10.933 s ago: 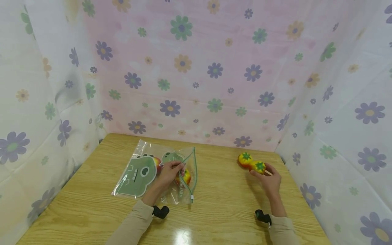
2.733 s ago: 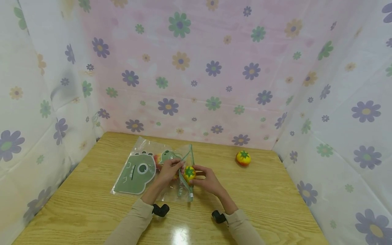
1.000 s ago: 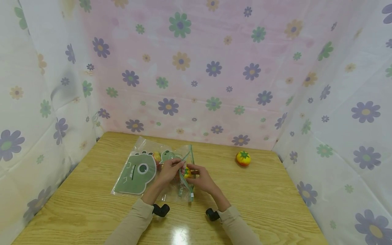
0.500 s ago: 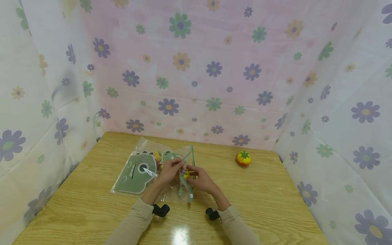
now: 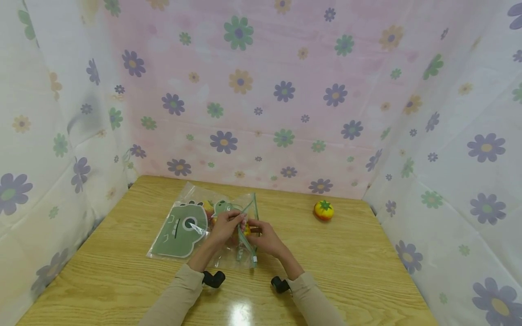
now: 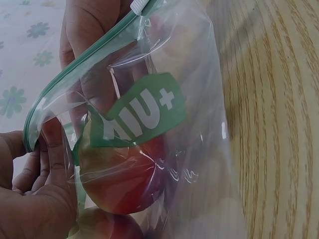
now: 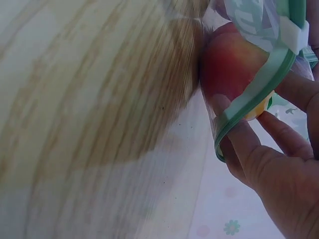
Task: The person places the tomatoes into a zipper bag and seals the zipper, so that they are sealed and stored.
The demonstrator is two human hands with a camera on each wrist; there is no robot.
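Observation:
A clear zip bag [image 5: 173, 242] with green monster print lies on the table, its green-edged mouth facing right. My left hand [image 5: 223, 228] pinches the upper layer of that mouth and lifts it. Fingers of my right hand [image 5: 269, 237] reach inside the mouth around a red-and-yellow toy tomato [image 5: 247, 230]. In the right wrist view the tomato [image 7: 232, 64] sits within the bag, behind the green zip strip [image 7: 259, 89]. The left wrist view shows a second toy tomato [image 6: 107, 226] just beside it. Another fruit [image 5: 208, 208] shows through the bag farther left.
One more toy tomato [image 5: 324, 210] with a green leafy top stands alone at the back right of the wooden table [image 5: 326, 271]. A white slider [image 5: 255, 259] sits at the near end of the zip. Flowered cloth [image 5: 261, 90] walls enclose the back and sides.
My right hand took one tomato from the back right, carried it left to the bag and pushed it inside the mouth. The left hand has kept its grip on the bag's edge.

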